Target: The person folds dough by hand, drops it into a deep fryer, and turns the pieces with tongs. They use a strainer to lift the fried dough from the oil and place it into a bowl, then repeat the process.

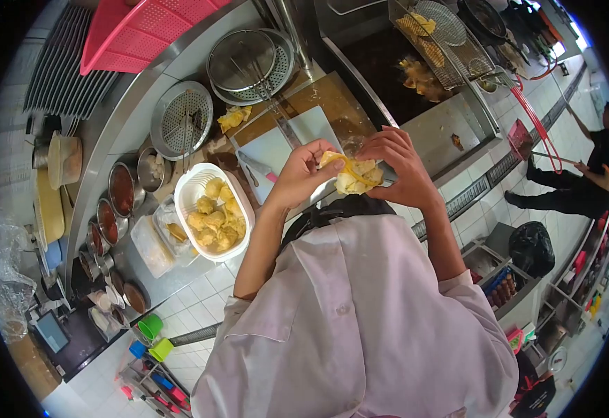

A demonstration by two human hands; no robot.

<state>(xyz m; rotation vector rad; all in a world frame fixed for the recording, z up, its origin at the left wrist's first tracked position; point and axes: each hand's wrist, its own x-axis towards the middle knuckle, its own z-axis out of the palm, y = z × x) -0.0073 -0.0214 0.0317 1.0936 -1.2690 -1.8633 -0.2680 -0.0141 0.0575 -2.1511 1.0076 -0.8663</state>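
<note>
Both my hands meet in front of my chest around one pale yellow, folded piece of food (355, 175). My left hand (306, 173) pinches its left side between thumb and fingers. On the other side, the fingers of my right hand (403, 167) curl over its top and right edge. A white oval basket (242, 196) with several yellow lumps of food (215, 217) stands to the left of my hands. Beyond my left hand lie a white cutting board (276, 150) and a knife with a pink part (271, 177). Another yellow piece (234, 118) lies behind the board.
At the upper right is a fryer (395, 76) with wire baskets (438, 52). Perforated metal bowls (181, 120) and sauce bowls (121, 188) line the left counter. A plastic box (152, 245) sits by the basket. A person in black (575, 177) stands at the far right.
</note>
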